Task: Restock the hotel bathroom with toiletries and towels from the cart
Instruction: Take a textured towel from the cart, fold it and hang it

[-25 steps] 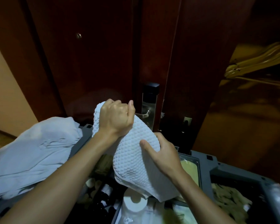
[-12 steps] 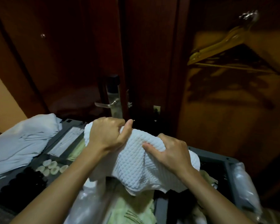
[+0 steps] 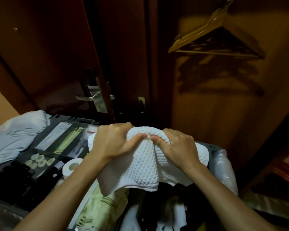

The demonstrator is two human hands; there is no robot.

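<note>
Here, left hand, right hand, each grip clenched on white towel, over cart, wooden door beyond.

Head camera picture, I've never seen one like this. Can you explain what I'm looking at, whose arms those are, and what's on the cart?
There is no machine here. The camera sits on a person's head, looking forward and down, so the two bare arms are the wearer's own. The left hand and right hand both grip a white towel, bunched between them above a grey cart. On the cart lie a toilet roll, packets in compartments, and pale linen at the left. Behind are a dark door with a metal handle and a wooden hanger.
</note>
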